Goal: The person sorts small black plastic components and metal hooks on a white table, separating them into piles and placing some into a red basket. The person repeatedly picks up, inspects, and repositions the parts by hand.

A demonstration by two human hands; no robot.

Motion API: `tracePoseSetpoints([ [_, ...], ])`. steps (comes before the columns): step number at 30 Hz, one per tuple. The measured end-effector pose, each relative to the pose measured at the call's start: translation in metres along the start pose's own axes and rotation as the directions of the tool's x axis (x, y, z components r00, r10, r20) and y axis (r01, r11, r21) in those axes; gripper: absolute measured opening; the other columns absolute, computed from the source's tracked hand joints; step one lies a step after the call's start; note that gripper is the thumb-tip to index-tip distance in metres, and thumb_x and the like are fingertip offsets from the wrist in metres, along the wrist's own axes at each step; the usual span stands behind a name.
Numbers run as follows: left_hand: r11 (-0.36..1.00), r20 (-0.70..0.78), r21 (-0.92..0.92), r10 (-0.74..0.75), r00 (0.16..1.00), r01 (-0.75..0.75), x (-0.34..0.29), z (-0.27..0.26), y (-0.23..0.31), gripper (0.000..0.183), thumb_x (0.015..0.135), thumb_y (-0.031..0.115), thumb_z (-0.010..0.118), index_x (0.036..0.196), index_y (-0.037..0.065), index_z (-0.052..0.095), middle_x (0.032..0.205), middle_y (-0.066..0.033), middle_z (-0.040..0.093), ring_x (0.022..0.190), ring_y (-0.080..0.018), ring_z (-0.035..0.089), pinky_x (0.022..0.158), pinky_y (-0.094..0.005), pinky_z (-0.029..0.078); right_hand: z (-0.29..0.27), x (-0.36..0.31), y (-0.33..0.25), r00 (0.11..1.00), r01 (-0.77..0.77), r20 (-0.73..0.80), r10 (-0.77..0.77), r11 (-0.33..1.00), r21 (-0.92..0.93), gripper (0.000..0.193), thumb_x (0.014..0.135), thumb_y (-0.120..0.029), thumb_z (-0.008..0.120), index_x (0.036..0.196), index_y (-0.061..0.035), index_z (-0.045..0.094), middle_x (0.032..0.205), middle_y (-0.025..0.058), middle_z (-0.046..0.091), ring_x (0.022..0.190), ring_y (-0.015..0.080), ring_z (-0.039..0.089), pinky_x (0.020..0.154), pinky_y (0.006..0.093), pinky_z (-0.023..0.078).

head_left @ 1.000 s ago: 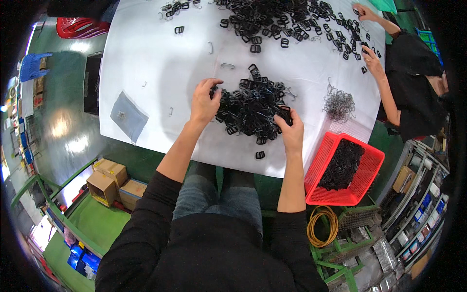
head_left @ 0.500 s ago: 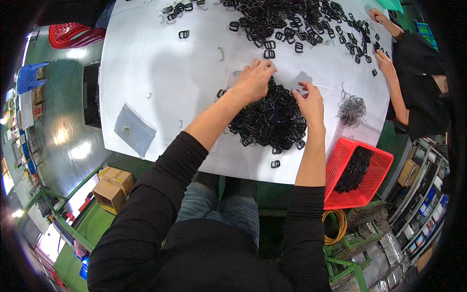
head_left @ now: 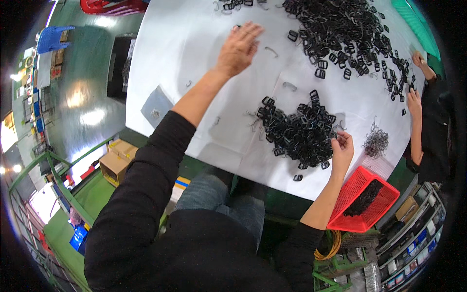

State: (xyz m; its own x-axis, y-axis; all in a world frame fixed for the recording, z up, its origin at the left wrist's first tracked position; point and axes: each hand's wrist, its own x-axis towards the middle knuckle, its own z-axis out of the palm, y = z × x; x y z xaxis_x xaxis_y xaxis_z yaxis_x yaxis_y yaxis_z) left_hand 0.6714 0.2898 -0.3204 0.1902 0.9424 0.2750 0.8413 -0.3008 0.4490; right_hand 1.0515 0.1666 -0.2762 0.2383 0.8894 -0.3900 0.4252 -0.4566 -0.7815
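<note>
My left hand (head_left: pixel 238 49) reaches across the white table with fingers stretched out, slightly blurred. A single black strap buckle (head_left: pixel 237 27) shows partly at its fingertips. My right hand (head_left: pixel 343 150) is at the right edge of a near pile of small black buckles (head_left: pixel 301 134), thumb and fingers drawn together. What they pinch, if anything, is too small to make out. Thin hooks stick out of this pile, and one loose buckle (head_left: pixel 297 178) lies in front of it. Between my hands lies a loose curved hook (head_left: pixel 289 86).
A larger buckle pile (head_left: pixel 335 34) spreads across the far side. A heap of thin hooks (head_left: pixel 376 142) lies right, above a red basket (head_left: pixel 340 199) holding black pieces. A grey-blue bag (head_left: pixel 156 104) lies left. Another person's hands (head_left: pixel 414 101) work at the far right edge.
The view has shifted left. My left hand has left the near pile and moved out to the lone buckle. My right hand has moved down along the pile's right side, its fingers closing.
</note>
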Motion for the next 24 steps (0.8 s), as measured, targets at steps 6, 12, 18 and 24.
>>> tracePoseSetpoints([
  [6,0.770,-0.292,-0.197,-0.637,0.714,0.607,-0.160,-0.056,0.029,0.057,0.091,0.015,0.046,0.140,-0.005,0.023,0.146,-0.0233,0.023,0.137,-0.0369,0.017,0.112,-0.0408,0.018,0.003,-0.012,-0.003,0.997,-0.076,0.030,0.073,0.992,0.098,0.031,0.078,0.004,0.057,0.108,-0.0015,0.056,0.082,0.0008,0.049,0.068,0.0062,0.049,0.056,0.0187,0.040],
  [12,0.772,0.025,0.098,-0.632,0.774,0.627,-0.251,-0.022,0.098,0.073,0.090,0.022,0.051,0.142,-0.007,0.009,0.147,-0.0290,0.009,0.137,-0.0438,0.007,0.110,-0.0524,0.009,0.013,-0.022,-0.002,0.992,-0.119,0.056,0.115,0.990,0.073,0.032,0.078,0.003,0.057,0.110,-0.0010,0.056,0.083,0.0009,0.050,0.069,0.0061,0.049,0.056,0.0189,0.040],
  [18,0.712,-0.231,0.166,-0.644,0.729,0.682,-0.194,-0.008,0.029,0.074,0.089,0.026,0.051,0.141,-0.009,0.011,0.145,-0.0323,0.013,0.137,-0.0451,0.008,0.110,-0.0532,0.010,0.010,-0.032,0.003,0.986,-0.148,0.081,0.145,0.988,0.033,0.030,0.079,0.003,0.057,0.109,-0.0011,0.057,0.085,0.0006,0.052,0.069,0.0059,0.049,0.057,0.0195,0.040],
  [24,0.737,-0.181,0.149,-0.635,0.751,0.659,-0.077,0.008,-0.029,0.072,0.091,0.035,0.046,0.140,-0.008,0.014,0.145,-0.0313,0.015,0.137,-0.0433,0.010,0.110,-0.0526,0.010,0.010,-0.038,0.001,0.985,-0.166,0.059,0.165,0.986,0.012,0.029,0.079,0.004,0.057,0.108,-0.0010,0.058,0.085,0.0010,0.052,0.069,0.0063,0.049,0.057,0.0196,0.040],
])
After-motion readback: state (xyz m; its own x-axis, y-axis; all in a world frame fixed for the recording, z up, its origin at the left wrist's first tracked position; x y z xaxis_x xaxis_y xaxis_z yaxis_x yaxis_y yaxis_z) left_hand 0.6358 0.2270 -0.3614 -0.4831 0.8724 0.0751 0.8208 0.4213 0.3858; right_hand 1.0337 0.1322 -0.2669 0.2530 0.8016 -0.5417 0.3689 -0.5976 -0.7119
